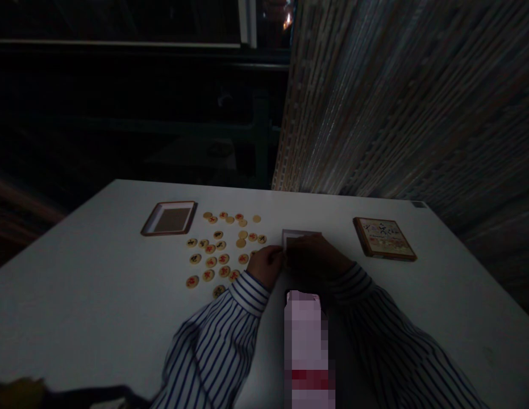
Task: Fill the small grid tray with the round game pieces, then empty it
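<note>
On a white table, my left hand is curled shut at the left edge of a small folded sheet or pad; whether it grips it is unclear. My right hand lies over the same sheet, its fingers lost in shadow. Both arms wear blue-and-white striped sleeves. Several round wooden game pieces with red or black marks lie scattered just left of my left hand.
An open shallow box tray sits at the far left of the pieces. A square box lid with printed artwork lies to the right. A slatted blind hangs behind the table on the right. The room is dark.
</note>
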{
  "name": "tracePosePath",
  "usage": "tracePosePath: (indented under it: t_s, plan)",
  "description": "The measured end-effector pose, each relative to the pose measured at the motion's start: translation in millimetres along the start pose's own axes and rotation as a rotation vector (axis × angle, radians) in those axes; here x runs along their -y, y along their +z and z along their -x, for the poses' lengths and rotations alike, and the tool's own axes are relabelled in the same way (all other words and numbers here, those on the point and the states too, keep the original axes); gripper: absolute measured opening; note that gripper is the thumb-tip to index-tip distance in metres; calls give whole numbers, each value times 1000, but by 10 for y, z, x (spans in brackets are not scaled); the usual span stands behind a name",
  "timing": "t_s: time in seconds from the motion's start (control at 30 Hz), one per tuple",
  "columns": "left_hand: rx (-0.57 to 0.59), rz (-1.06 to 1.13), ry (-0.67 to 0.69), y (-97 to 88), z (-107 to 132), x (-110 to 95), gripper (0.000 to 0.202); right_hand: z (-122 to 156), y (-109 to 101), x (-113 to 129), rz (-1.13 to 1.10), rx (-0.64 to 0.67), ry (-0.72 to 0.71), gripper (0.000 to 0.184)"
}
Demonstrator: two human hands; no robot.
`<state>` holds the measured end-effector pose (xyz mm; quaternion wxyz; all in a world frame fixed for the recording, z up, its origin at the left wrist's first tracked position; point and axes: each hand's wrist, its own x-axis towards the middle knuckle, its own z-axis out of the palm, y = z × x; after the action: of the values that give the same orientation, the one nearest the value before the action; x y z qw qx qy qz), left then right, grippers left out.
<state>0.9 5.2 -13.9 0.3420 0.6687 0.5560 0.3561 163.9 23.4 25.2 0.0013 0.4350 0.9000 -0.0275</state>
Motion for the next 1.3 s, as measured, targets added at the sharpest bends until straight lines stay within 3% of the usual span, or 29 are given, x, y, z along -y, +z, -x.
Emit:
tracePosePath:
  t_s: [0.2,0.43,0.67,0.9,1.07,1.3]
  plan:
    - [-14,-41,0,3,1,14,24,17,-85,-14,26,-15,38,23]
    - [-156,-42,85,-50,18,-70,20,18,-185,-77,64,-42,45,20]
    - [-188,45,175,-166,139,-169,18,83,-302,19,91,-164,75,23]
    - [-242,75,93,-497,385,-85,23,143,-371,179,107,-224,38,23]
    - [-365,59,21,-753,535,72,26,142,-356,318,85,-251,-4,20]
    - [-391,54,-5,-983,552,235,29,55,-280,385,37,-271,-33,21]
